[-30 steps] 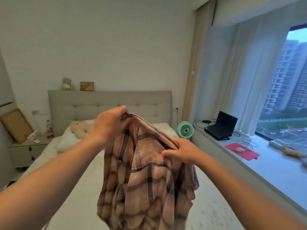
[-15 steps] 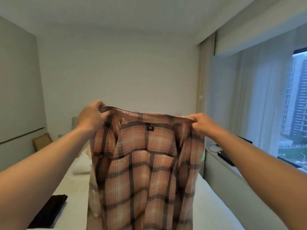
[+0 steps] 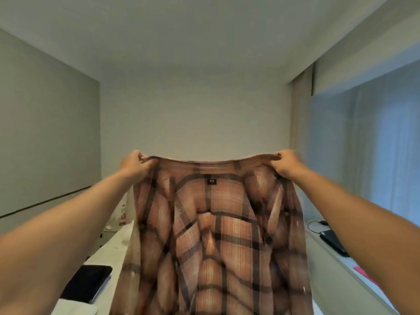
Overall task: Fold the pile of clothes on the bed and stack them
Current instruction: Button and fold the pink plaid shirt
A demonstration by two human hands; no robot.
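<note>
View from a person's head, w/ both bare arms stretched out front. Left hand (image 3: 134, 164) and right hand (image 3: 286, 163) each pinch a top corner of a pink-and-brown plaid cotton shirt (image 3: 216, 242), grip pressed together on the fabric. Shirt hangs spread wide in the air above the white bed (image 3: 109, 248), small dark label near the collar. A folded black garment (image 3: 87, 283) lies on the bed at lower left. Clear plastic bottle w/ red label (image 3: 123, 215) stands beyond. Black laptop (image 3: 333, 242) sits on the window counter (image 3: 354, 272) at right.
</note>
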